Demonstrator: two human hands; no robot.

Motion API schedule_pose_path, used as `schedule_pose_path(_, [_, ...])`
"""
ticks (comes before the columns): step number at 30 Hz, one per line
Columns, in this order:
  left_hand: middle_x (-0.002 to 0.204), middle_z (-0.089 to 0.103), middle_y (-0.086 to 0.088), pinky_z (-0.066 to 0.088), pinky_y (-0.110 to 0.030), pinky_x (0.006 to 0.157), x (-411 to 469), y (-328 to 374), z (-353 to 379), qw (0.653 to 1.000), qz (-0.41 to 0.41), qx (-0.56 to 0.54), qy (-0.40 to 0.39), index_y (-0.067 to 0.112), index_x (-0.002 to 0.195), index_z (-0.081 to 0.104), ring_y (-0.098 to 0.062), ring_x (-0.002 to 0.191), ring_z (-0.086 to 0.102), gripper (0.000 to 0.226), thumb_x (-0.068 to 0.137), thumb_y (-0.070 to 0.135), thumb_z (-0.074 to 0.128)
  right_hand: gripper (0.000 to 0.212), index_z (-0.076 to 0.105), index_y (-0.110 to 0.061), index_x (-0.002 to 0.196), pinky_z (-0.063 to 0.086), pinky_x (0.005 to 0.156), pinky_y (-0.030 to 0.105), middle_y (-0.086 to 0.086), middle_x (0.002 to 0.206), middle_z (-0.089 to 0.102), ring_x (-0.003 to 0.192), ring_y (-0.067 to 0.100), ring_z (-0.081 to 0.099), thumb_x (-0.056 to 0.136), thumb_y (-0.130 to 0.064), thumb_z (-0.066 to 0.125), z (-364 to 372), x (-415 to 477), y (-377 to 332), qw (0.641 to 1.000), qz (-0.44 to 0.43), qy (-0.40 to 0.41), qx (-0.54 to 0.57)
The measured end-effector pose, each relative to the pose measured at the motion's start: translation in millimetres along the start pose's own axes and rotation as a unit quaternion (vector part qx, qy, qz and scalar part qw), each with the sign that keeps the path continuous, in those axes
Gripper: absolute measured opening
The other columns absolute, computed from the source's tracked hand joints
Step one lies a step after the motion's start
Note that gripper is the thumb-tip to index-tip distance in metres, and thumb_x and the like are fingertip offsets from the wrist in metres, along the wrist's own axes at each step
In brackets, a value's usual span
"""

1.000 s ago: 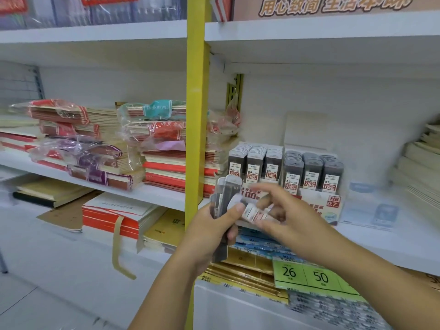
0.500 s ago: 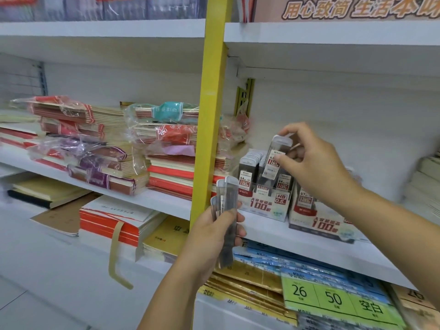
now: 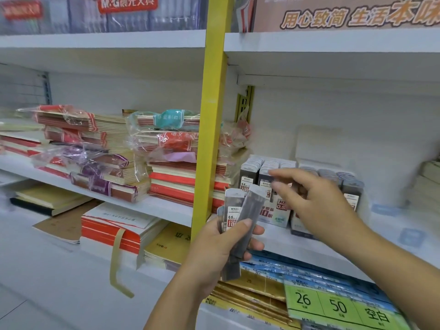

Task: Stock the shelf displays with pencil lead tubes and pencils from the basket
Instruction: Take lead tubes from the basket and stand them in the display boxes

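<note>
My left hand (image 3: 220, 250) grips a fanned bunch of grey pencil lead tubes (image 3: 240, 217) upright in front of the yellow post. My right hand (image 3: 312, 201) hovers just right of them with its fingers loosely spread and nothing in it; it is blurred. Behind it, on the white shelf (image 3: 338, 248), stand two display boxes packed with lead tubes: the left box (image 3: 256, 173) shows a 0.5 label, and my right hand partly hides the right box (image 3: 351, 186).
A yellow upright post (image 3: 214, 115) divides the shelving. Plastic-wrapped notebook stacks (image 3: 100, 160) fill the left shelf, with red and white books (image 3: 114, 226) below. Green price tags (image 3: 333, 307) and blue packs (image 3: 281, 270) lie on the lower right shelf.
My right hand put its tube down into the left display box, then drew back empty toward the bunch in my left hand. The left hand's tubes have fanned out a little.
</note>
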State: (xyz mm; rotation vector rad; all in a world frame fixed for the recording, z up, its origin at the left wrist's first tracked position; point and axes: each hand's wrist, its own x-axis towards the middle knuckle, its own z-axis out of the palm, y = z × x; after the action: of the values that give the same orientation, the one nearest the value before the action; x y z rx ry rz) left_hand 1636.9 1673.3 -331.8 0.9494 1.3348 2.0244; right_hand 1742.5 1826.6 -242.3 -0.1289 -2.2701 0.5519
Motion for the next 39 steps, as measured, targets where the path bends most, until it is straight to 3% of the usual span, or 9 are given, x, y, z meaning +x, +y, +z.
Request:
schedule_pose_path(3, [0.101,0.077,-0.011,0.054,-0.023,0.06,-1.9,-3.9,7.5,1.0,-0.008,0.013,-0.017,0.012,0.118,0.066,-0.015,0.074,0.071,0.027,0.095,0.027,0.064,0.036,0.059,-0.042,0.119,0.049,0.053,0.021,-0.018,0.095,0.064,0.058,0.01,0.063,0.092,-0.02,0.064,4.3,-19.3,-1.2,0.976,0.086,-0.081,0.18])
schedule_pose_path(6, [0.104,0.077,-0.009,0.054,-0.023,0.063,-6.5,-6.5,16.3,0.998,-0.028,0.036,-0.032,0.013,0.117,0.068,-0.016,0.079,0.072,0.03,0.094,0.033,0.067,0.029,0.065,-0.03,0.115,0.052,0.055,0.024,-0.001,0.091,0.066,0.06,0.016,0.065,0.091,-0.013,0.064,0.9,-28.9,2.2,0.956,0.128,-0.068,0.254])
schedule_pose_path(12, [0.103,0.077,-0.006,0.049,-0.035,0.074,-12.6,-12.6,31.4,0.992,-0.056,0.107,-0.042,0.045,0.099,0.07,-0.016,0.08,0.063,0.038,0.066,0.062,0.076,0.019,0.062,-0.016,0.099,0.056,0.063,0.025,0.002,0.081,0.07,0.069,0.02,0.068,0.084,-0.027,0.069,-2.4,-50.8,16.3,0.947,0.156,-0.038,0.28])
schedule_pose_path(15, [0.083,0.073,0.0,0.05,-0.025,0.065,-12.4,-14.7,34.9,0.993,-0.072,0.089,-0.033,0.035,0.103,0.072,-0.009,0.07,0.06,0.047,0.063,0.056,0.081,0.012,0.064,-0.018,0.101,0.056,0.072,0.024,-0.006,0.095,0.073,0.083,0.01,0.069,0.09,-0.018,0.065,-11.2,-57.1,26.6,0.942,0.166,-0.028,0.291])
schedule_pose_path(18, [0.074,0.069,0.006,0.048,-0.02,0.058,-12.3,-17.7,37.0,0.992,-0.082,0.089,-0.019,0.026,0.106,0.073,-0.006,0.064,0.059,0.054,0.059,0.051,0.086,0.031,0.063,-0.026,0.11,0.056,0.073,0.021,-0.01,0.107,0.072,0.098,0.004,0.067,0.08,-0.027,0.069,-19.1,-65.8,35.8,0.93,0.171,-0.032,0.324])
schedule_pose_path(26, [0.069,0.067,0.008,0.048,-0.018,0.057,-12.7,-29.2,48.4,0.988,-0.084,0.127,-0.008,0.036,0.092,0.076,-0.006,0.061,0.055,0.035,0.062,0.052,0.083,0.025,0.066,-0.026,0.107,0.055,0.082,0.039,0.003,0.103,0.075,0.092,0.024,0.072,0.087,-0.012,0.067,-14.2,-90.9,56.8,0.893,0.244,0.022,0.377])
schedule_pose_path(30, [0.07,0.068,0.008,0.047,-0.018,0.056,-11.1,-28.0,50.3,0.989,-0.072,0.127,0.002,0.028,0.098,0.074,-0.005,0.059,0.056,0.037,0.071,0.051,0.085,0.024,0.063,-0.03,0.105,0.056,0.064,0.023,0.001,0.094,0.076,0.077,0.019,0.073,0.088,-0.013,0.067,-12.6,-88.0,45.2,0.906,0.219,0.049,0.358])
schedule_pose_path(33, [0.065,0.06,0.007,0.046,-0.024,0.058,-7.2,-25.3,47.0,0.988,-0.062,0.141,0.029,0.029,0.088,0.074,-0.007,0.057,0.052,0.038,0.078,0.065,0.067,0.028,0.059,-0.028,0.106,0.056,0.062,0.019,-0.005,0.095,0.075,0.076,0.014,0.072,0.088,-0.008,0.066,-25.5,-66.8,28.0,0.929,0.152,0.106,0.321])
schedule_pose_path(39, [0.07,0.059,-0.003,0.04,-0.025,0.05,1.9,-16.0,28.5,0.995,-0.056,0.028,0.083,0.017,0.102,0.06,-0.011,0.051,0.046,0.011,0.096,0.025,0.055,0.027,0.048,-0.031,0.1,0.05,0.073,0.011,-0.014,0.092,0.065,0.086,-0.002,0.063,0.089,-0.014,0.066,-52.8,0.5,-2.7,0.991,-0.056,0.117,0.041])
